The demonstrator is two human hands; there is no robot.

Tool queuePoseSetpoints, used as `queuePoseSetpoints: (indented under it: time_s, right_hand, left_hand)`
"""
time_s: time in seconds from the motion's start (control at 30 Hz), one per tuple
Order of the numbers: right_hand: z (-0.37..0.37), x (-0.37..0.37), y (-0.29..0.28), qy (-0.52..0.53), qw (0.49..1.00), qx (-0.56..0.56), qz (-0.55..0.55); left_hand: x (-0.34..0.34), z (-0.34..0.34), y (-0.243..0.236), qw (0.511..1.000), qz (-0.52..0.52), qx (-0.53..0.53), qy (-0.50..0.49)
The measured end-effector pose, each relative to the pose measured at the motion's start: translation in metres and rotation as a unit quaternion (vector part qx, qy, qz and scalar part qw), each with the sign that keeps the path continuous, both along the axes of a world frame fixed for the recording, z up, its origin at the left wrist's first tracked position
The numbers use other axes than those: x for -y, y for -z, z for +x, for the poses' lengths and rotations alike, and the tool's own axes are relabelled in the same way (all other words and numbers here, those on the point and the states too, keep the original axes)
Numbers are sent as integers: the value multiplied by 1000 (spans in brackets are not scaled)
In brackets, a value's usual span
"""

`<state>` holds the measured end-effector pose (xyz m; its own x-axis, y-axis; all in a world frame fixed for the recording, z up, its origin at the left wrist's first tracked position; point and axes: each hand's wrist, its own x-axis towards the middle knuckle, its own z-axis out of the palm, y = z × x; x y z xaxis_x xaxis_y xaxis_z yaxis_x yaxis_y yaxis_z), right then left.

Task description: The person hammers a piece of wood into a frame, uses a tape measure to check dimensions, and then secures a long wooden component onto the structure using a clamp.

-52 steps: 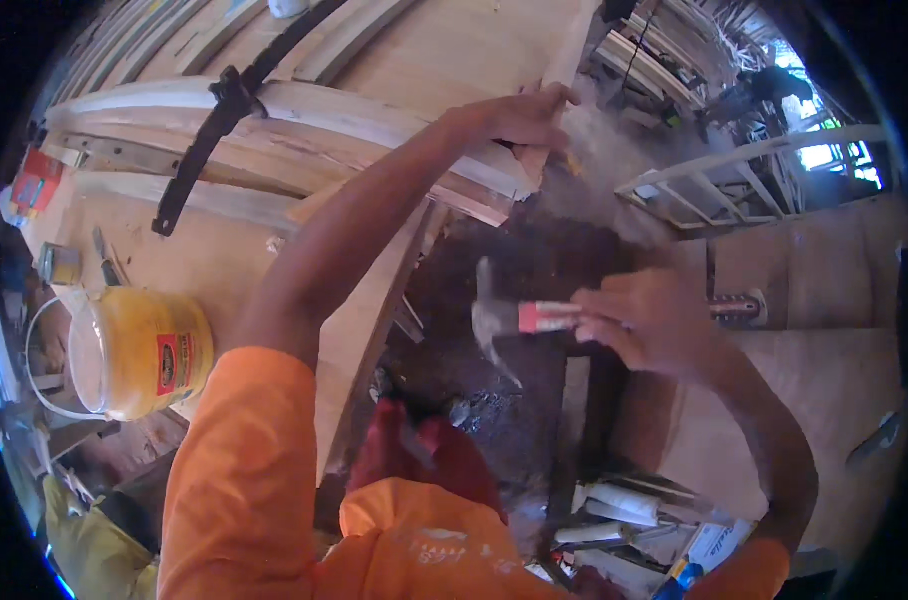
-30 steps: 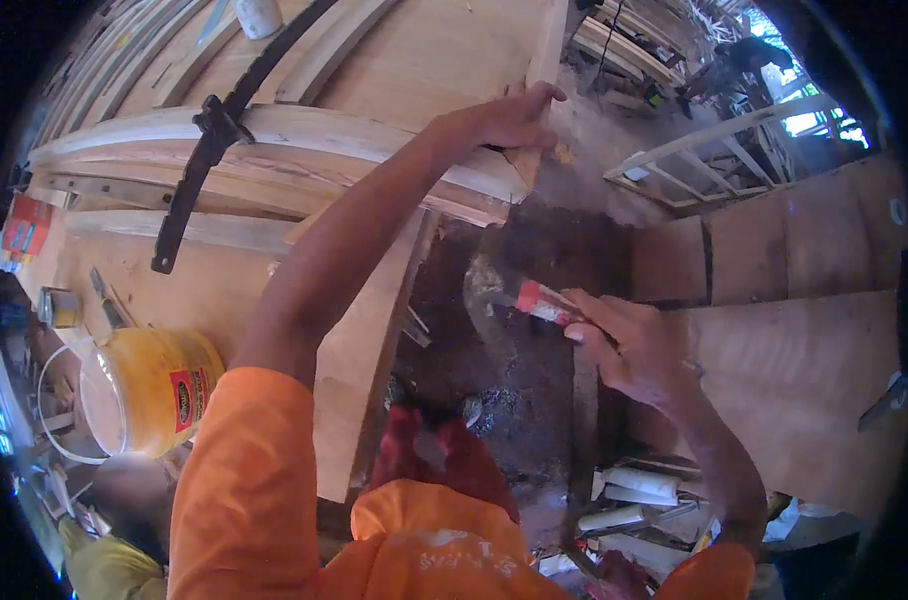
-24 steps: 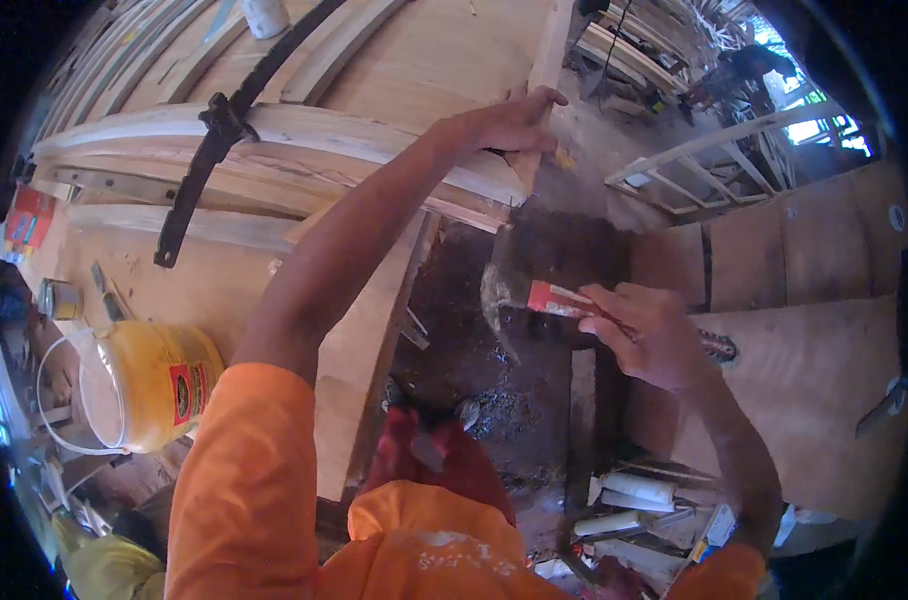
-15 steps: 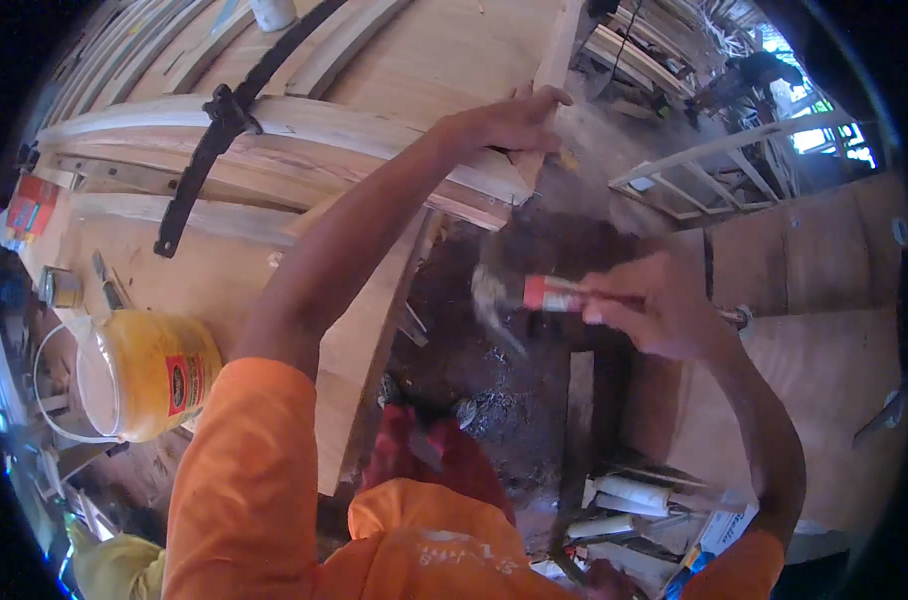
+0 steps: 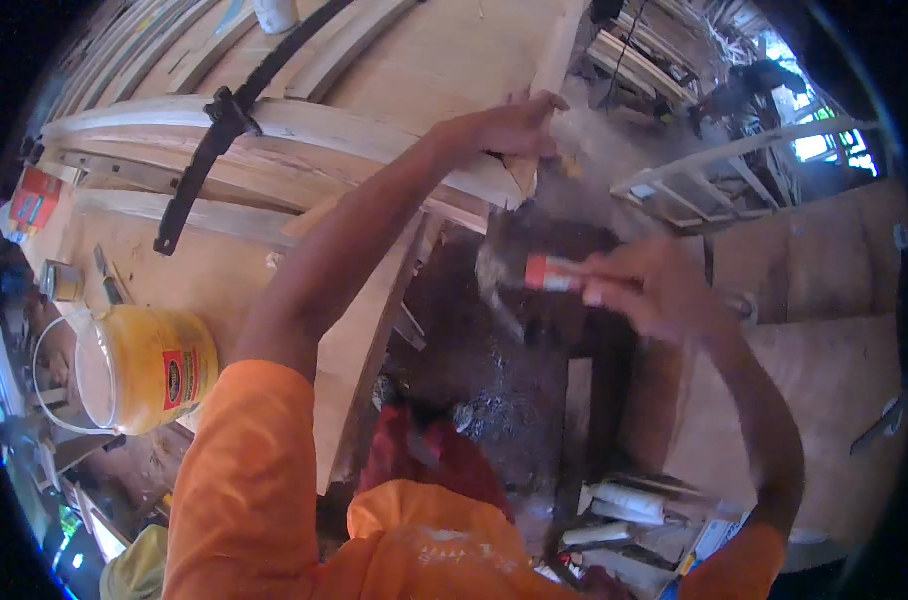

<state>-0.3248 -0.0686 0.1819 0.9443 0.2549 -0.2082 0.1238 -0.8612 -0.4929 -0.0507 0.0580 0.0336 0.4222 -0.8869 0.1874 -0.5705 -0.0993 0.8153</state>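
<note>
My left hand point(image 5: 509, 125) rests on the end of a curved stack of pale wooden strips point(image 5: 304, 135) at the right edge of the plywood bench, fingers pressed down on the wood. My right hand point(image 5: 649, 290) grips a hammer point(image 5: 534, 272) by its red-and-white handle, held out over the dark floor to the right of the bench. The hammer head is blurred with motion and points left, below the end of the strips. A black clamp point(image 5: 214, 150) crosses the strips further left.
A yellow tub with a wire handle point(image 5: 144, 368) stands at the bench's left, with small tins point(image 5: 59, 282) and a red pack point(image 5: 29, 200) beyond it. Plywood sheets point(image 5: 814, 300) lie to the right, a wooden frame point(image 5: 724, 175) behind, and scrap lies on the floor point(image 5: 624, 510).
My right hand has swung the hammer up and to the left and back several times beside the strips' end. My left hand has stayed on the wood.
</note>
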Motion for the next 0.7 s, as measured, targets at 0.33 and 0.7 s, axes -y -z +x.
queuePoseSetpoints:
  time_s: [0.33, 0.7]
  right_hand:
    - [-83, -26, 48, 117, 982, -16, 145]
    - [-47, -91, 44, 417, 886, 97, 178]
  left_hand:
    - [0, 10, 5, 1000, 6, 20, 0]
    - [9, 32, 15, 988, 52, 148, -14]
